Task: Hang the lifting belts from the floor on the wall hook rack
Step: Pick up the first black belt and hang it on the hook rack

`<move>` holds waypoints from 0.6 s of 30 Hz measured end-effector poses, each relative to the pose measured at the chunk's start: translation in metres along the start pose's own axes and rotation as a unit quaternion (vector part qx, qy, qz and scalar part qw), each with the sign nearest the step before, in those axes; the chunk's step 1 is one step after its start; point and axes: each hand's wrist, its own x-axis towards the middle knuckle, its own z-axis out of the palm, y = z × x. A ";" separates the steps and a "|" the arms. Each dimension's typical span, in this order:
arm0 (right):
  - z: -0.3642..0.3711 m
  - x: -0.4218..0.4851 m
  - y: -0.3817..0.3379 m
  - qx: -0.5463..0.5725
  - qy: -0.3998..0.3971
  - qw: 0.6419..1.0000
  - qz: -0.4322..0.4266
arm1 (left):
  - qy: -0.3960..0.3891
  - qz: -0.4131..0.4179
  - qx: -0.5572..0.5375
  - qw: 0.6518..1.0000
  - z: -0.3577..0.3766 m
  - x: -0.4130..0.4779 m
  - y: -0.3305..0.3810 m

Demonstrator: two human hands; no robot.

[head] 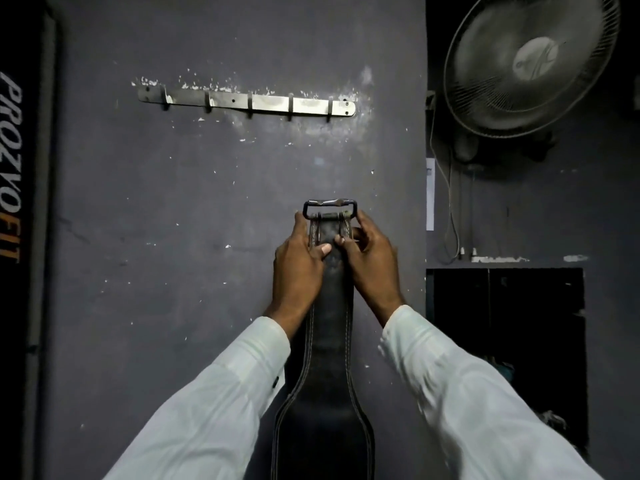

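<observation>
Hands grip a black leather lifting belt [329, 358] in front of a dark grey wall [173, 202], both wrists in pale long sleeves. The left hand [299, 268] wraps the belt's narrow upper strap from one edge, its fingers [301, 225] curled behind the leather and its thumb laid across the front. The right hand [367, 265] clamps the opposite edge the same way, thumb tip meeting the other thumb at the strap's middle. Just above the fingers of both hands, the metal buckle [329, 206] stands upright at the belt's top end, its dark frame clear of the wall fittings. Below the fingers the belt hangs straight down between the forearms, widening into its broad stitched back panel near the bottom of the view.

The wall hook rack [247, 102], a pale metal strip with five hooks, is fixed well above the fingers and off toward the left hand's side; every hook is bare, and chipped paint speckles the wall around it. Up beyond the right hand, a caged wall fan [530, 60] hangs in a darker recess, its cord [450, 202] trailing down. Far out past the left hand, a black upright [14, 168] carries vertical lettering.
</observation>
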 end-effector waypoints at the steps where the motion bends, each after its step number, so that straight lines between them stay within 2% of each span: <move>1: 0.007 0.014 0.004 -0.020 0.007 1.000 -0.021 | -0.005 0.011 0.018 1.000 0.004 0.017 -0.003; 6: 0.031 0.087 0.012 -0.086 0.012 0.994 -0.068 | -0.037 0.049 0.087 0.994 0.009 0.095 0.004; 9: 0.038 0.129 0.011 -0.073 -0.005 0.995 -0.074 | -0.062 0.064 0.097 0.991 0.011 0.143 0.007; 13: 0.042 0.177 0.010 -0.026 0.024 0.996 -0.088 | -0.071 0.074 0.101 0.990 0.018 0.197 0.016; 18: 0.045 0.231 0.018 -0.065 0.032 0.989 -0.128 | -0.076 0.104 0.143 0.981 0.030 0.259 0.020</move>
